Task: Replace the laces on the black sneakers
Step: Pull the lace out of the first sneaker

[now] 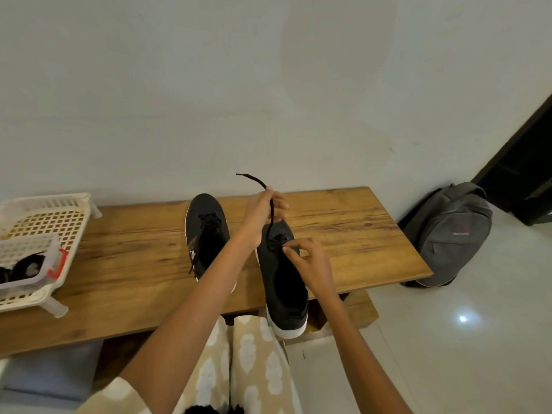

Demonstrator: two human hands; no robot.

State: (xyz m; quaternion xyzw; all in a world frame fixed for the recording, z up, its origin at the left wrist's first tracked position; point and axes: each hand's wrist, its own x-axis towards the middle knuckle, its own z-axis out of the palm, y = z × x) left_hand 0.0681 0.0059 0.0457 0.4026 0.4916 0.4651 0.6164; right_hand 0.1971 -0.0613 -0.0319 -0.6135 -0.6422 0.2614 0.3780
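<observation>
Two black sneakers with white soles stand on a wooden bench (343, 228). The left sneaker (206, 231) is laced, one lace end trailing down its side. The right sneaker (283, 282) lies nearer, its heel past the bench's front edge. My left hand (265, 210) is raised above its toe and grips a black lace (270, 218); the lace runs taut from the eyelets up through the fingers, and its free end curls out to the upper left. My right hand (307, 258) pinches the lace at the eyelets near the toe.
A white plastic basket (59, 222) on legs sits at the bench's left end, with a smaller clear box (44, 264) holding dark items inside it. A grey backpack (448, 234) leans on the wall to the right, on the tiled floor. My patterned lap is below.
</observation>
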